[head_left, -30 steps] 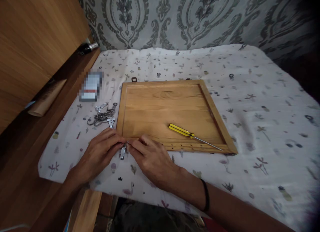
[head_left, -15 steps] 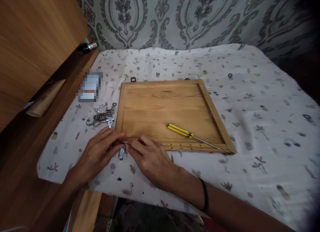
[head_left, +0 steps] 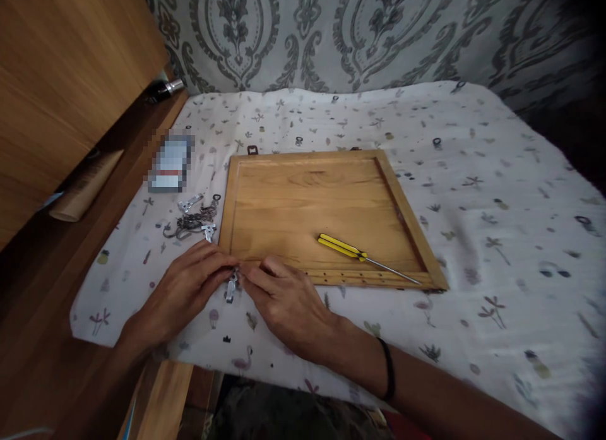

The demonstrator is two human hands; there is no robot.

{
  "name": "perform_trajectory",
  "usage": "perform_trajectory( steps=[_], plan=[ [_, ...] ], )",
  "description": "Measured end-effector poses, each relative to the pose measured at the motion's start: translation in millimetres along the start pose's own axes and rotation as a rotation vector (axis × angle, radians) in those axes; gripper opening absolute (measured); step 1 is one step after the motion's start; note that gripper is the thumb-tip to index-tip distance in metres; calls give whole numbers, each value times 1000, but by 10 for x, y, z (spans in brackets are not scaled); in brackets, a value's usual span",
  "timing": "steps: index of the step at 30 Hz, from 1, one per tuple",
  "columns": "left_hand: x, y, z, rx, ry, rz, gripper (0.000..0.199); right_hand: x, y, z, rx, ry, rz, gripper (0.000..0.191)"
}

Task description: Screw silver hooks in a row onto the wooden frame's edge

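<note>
A small silver metal latch [head_left: 231,288] sits at the near left corner of a shallow wooden panel [head_left: 307,206] with a raised rim. My left hand [head_left: 189,282] pinches the latch from the left, fingertips at the panel's corner. From the right, my right hand [head_left: 286,301] is closed on the same latch, thumb and forefinger together. The fingers cover the latch's upper part and that corner. A screwdriver [head_left: 341,246] with a yellow and black handle lies on the panel, its tip over the near rim, where several small holes show.
Left of the panel lie a tangled metal chain [head_left: 189,222] and two more silver latches, one of them a latch [head_left: 190,203] beyond the chain. A blurred phone-like object [head_left: 170,165] rests near the wooden furniture [head_left: 71,61]. A patterned white cloth [head_left: 497,238] lies underneath.
Slight finger movement at the latch uncovers a little more of its upper part. The panel and screwdriver keep their places.
</note>
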State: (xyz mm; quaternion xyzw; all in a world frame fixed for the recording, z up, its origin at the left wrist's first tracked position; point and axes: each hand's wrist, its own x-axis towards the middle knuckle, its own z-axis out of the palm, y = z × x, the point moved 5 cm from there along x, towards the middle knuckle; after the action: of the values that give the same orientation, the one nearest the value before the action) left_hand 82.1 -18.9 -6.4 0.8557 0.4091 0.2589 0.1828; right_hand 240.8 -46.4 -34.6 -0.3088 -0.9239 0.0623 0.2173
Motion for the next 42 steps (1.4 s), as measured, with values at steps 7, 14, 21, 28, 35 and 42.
perform_trajectory(
  steps=[7, 14, 21, 28, 35, 42],
  plan=[
    [-1, 11, -11, -5, 8, -44, 14, 20, -9, -21, -11, -7, -22, 16],
    [22, 36, -26, -17, 23, -9, 15, 40, -19, -49, -20, -9, -7, 14],
    [-24, -20, -77, -58, 69, -93, 11, 26, -14, -32, -28, -19, -10, 13],
    [29, 28, 23, 23, 65, -16, 18, 36, -16, -45, -31, -1, -13, 17],
    [19, 3, -45, -65, 83, -18, 16, 17, -11, -27, -36, 14, -6, 14],
    [-361, -308, -439, 17, 317, -456, 21, 8, -6, -26, -51, 9, -7, 19]
  ],
)
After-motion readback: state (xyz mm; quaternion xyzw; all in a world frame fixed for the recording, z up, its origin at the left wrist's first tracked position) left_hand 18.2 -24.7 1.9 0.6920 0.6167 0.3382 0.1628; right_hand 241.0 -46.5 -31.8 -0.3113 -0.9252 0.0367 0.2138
